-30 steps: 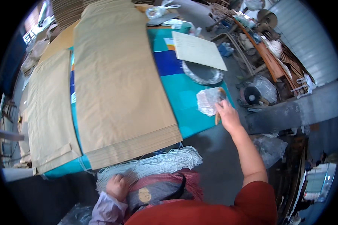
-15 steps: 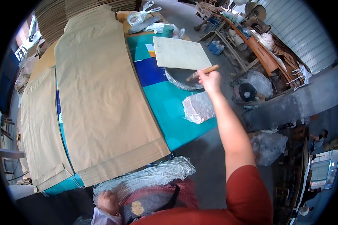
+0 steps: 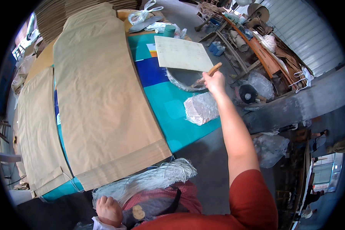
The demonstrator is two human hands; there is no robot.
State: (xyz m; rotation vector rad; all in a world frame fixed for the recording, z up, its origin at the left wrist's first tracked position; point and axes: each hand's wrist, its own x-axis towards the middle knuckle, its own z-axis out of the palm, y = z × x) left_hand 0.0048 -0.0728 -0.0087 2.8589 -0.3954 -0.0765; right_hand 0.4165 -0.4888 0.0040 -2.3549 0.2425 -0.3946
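Observation:
My right hand [image 3: 215,82] grips a brush by its wooden handle [image 3: 215,68]. The brush head [image 3: 198,83] points down into a round basin [image 3: 175,81] whose rim looks wrapped in plastic. A pale flat board [image 3: 184,54] lies across the far part of the basin and hides it. Just nearer than the basin sits a plastic-wrapped block [image 3: 201,109]. At the lower left, my left hand [image 3: 109,211] is closed with fingers curled, beside a bundle of white strings [image 3: 149,178]; whether anything is in it is hidden.
Stacked brown paper sheets [image 3: 103,96] cover much of the teal-topped table [image 3: 172,115], with a narrower stack [image 3: 40,130] at left. A tied plastic bag [image 3: 142,15] and a green cylinder [image 3: 169,30] stand at the back. A cluttered wooden bench [image 3: 257,50] runs along the right.
My right hand has tilted the brush more steeply, its handle end rising and its head shifting slightly right in the basin. My left hand stays low by the strings. The whole view has shifted slightly.

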